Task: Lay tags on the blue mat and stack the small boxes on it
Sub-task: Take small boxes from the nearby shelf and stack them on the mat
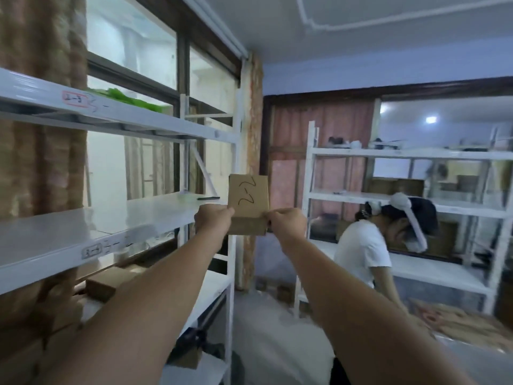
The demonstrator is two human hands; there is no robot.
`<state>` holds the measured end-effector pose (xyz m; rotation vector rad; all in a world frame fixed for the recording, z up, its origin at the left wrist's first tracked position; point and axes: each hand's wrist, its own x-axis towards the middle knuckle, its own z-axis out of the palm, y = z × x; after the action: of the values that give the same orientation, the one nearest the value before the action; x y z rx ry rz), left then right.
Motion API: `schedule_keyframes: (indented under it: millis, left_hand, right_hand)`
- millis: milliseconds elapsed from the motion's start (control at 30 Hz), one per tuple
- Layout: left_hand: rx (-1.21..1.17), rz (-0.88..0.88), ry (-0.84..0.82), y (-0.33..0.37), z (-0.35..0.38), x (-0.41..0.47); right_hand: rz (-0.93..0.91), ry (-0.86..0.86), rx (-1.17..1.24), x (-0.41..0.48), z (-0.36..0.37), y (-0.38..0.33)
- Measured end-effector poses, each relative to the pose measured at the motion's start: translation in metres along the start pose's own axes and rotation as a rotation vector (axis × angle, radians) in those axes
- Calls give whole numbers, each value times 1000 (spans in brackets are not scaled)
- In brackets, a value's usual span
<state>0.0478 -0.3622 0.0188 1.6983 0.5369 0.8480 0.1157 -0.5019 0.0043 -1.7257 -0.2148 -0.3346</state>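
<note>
I hold a brown cardboard tag with "2-2" written on it in black, raised at arm's length in the middle of the view. My left hand pinches its lower left edge and my right hand pinches its lower right edge. The lower part of the tag is folded toward me. Small brown boxes lie on a lower shelf at the left. No blue mat is in view.
A white metal shelf rack runs along the left under the window, with a black pen on its middle shelf. Another white rack stands at the right. A person in a white shirt bends over flat cardboard on the floor.
</note>
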Motion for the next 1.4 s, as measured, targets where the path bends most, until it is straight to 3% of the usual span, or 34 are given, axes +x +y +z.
schedule_keyframes:
  millis: [233, 567, 733, 1100, 1233, 1400]
  left_hand:
    - [-40, 74, -187, -2, 115, 13]
    - [-20, 15, -209, -22, 226, 67]
    - [27, -4, -239, -41, 262, 95]
    - [153, -190, -219, -143, 311, 198]
    - [166, -328, -202, -201, 296, 240]
    - [216, -406, -62, -254, 247, 290]
  right_hand:
    - [40, 144, -19, 65, -65, 46]
    - [78, 197, -122, 157, -75, 107]
    - [123, 144, -142, 194, -66, 135]
    - [303, 27, -209, 283, 22, 219]
    - [308, -82, -324, 305, 84, 247]
    - [314, -276, -318, 311, 184, 268]
